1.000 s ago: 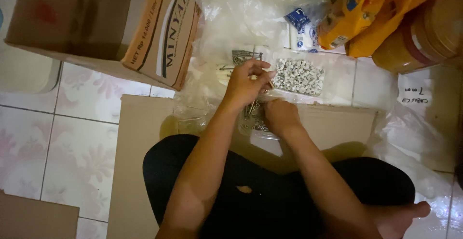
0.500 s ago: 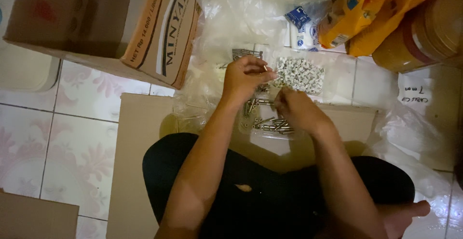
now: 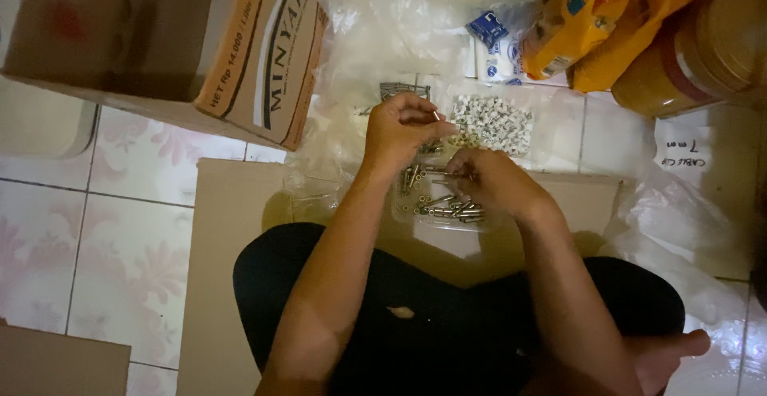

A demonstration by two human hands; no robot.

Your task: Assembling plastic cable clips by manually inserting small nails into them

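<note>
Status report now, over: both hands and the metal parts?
Left hand raised, fingers pinching one small piece. Right hand down on the pile of metal bolts. Clear plastic bags crowd around, nothing blocks.

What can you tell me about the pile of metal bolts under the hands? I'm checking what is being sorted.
The metal bolts are a loose heap of short, silvery and brassy pieces lying flat at mixed angles, seemingly on clear plastic over the brown cardboard sheet. The right hand rests on the heap's upper edge; the left hand is raised above it, pinching one small piece. Threads and heads are too blurred to tell.
</note>
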